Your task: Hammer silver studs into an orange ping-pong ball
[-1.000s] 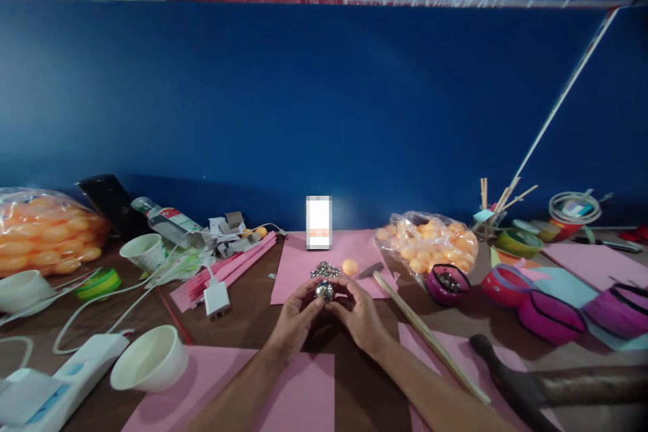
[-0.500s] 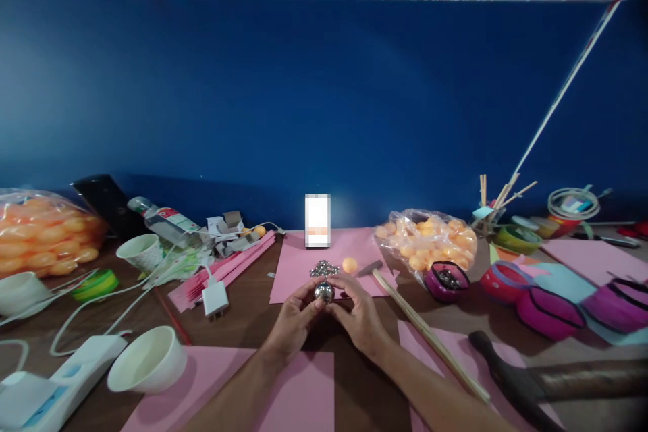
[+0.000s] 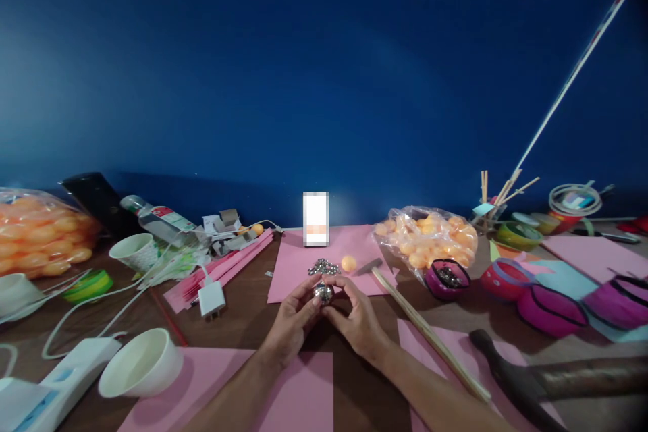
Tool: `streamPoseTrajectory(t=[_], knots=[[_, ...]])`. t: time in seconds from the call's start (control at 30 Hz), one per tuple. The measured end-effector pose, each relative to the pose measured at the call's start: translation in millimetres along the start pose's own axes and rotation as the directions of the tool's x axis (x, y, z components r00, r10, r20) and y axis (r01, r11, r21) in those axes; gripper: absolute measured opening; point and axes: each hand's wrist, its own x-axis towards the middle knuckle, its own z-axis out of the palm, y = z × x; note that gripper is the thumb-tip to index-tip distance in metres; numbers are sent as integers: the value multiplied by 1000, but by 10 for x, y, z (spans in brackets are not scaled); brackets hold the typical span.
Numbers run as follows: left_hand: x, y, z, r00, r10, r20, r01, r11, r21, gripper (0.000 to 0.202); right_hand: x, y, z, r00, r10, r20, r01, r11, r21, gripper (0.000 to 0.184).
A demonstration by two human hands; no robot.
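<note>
A shiny silver ball (image 3: 322,294) sits between the fingertips of both hands, above the brown table near the pink sheet's front edge. My left hand (image 3: 292,316) grips it from the left, thumb on the near side. From the right, my right hand (image 3: 360,321) curls its fingers and thumb around the other side. Just beyond the fingers, a pile of small shiny metal pieces (image 3: 324,266) lies on the pink sheet (image 3: 286,263). An orange ball (image 3: 349,263) rests beside the pile. Right of it lies a small hammer (image 3: 428,331) with a light wooden handle.
A claw hammer (image 3: 567,378) lies at the front right. Bags of orange balls (image 3: 430,236) and purple fabric containers (image 3: 549,310) stand on the right. On the left are a white paper bowl (image 3: 142,364), a power strip (image 3: 71,378), cables and a charger (image 3: 211,298).
Both hands stay nearly in place around the silver ball, whose visible surface looks slightly different. The camera view has shifted a little.
</note>
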Motion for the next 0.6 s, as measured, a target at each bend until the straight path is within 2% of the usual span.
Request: streamPoseTrajectory(t=[0.17,0.37,0.6], knots=[[0,-5,3,1000,-11,-16,11,1000,1,43,-7,2,-6,999,31,-9,-31,999,-14,41],[7,19,7,998,-34,-55,32,999,-39,35,-19,35,-10,998,46,32,-45,999,-20,41],[28,23,-27,994,-45,-104,42,999,-31,36,-17,63,-37,999,-36,36,39,996,-85,40]])
